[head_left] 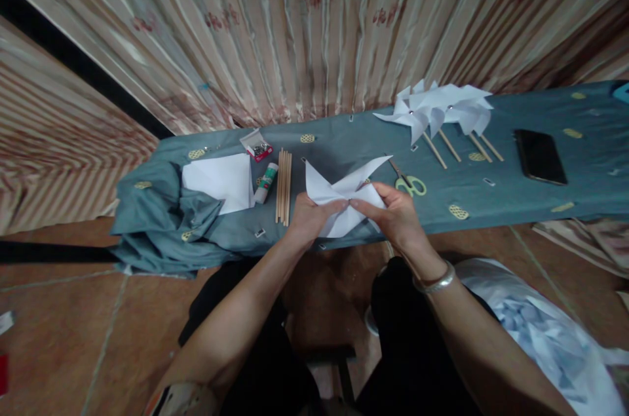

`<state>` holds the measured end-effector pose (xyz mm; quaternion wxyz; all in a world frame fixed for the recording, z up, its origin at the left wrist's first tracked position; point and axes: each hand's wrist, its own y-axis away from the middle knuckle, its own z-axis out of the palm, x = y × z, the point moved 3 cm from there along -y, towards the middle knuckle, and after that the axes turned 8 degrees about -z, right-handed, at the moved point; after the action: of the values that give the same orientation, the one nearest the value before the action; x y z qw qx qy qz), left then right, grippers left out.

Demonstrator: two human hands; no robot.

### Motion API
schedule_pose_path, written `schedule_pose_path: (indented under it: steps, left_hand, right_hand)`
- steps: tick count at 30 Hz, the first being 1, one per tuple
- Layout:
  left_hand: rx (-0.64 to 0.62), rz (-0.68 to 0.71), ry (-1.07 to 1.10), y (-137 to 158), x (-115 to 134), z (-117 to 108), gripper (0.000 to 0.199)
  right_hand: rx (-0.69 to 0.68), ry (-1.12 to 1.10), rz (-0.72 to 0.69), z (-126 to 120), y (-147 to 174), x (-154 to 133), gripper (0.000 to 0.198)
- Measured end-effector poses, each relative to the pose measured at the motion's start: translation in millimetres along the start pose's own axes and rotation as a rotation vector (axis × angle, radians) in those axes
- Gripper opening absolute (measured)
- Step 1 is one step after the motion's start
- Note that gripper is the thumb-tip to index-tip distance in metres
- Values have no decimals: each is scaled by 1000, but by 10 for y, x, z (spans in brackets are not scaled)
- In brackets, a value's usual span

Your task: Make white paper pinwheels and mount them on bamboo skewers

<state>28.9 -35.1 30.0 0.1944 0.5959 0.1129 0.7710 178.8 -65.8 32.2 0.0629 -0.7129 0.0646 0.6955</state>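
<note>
A pleated curtain (295, 29) with reddish floral motifs fills the upper frame. Brown floor tiles (63, 318) with pale joints show at lower left and lower right. A long table surface crosses the middle of the frame, covered by a grey-green cloth (344, 137) with yellow motifs; the cloth is bunched at its left end. A white bag (484, 272) with pale contents stands at lower right.

Mounted white pinwheels (457, 101) lie overlapped at upper right of centre, four sticks visible. A white paper stack (216, 180) lies left of centre, partly covered by a cloth fold.

The paper pinwheel (337, 190) is at frame centre, between the two hands, over the near table edge. The left hand (307, 216) pinches its left side; the right hand (397, 209) pinches its right side. Both thumbs press near its middle, tips close together. Fingers behind the paper are mostly hidden.

Loose wooden sticks (284, 187) lie left of the left hand. Green-handled scissors (413, 186) lie just beyond the right hand.
</note>
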Motion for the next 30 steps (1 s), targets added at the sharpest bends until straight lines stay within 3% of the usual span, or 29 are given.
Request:
schedule_pose_path:
  steps: [13,22,26,30]
  left_hand:
    - [-6,44,-16,-4,9,9,25]
    - [6,35,-2,-18,28,2,25]
    - [-1,32,17,-35,-1,-11,27]
    - [-16,18,72,-62,-55,-12,30]
  right_hand:
    - [102,-25,-186,35,-6,25,43]
    - [113,18,-198,32,2,23,47]
    - [119,130,-263,18,7,48,49]
    - [159,386,-411,-5,33,-13,58]
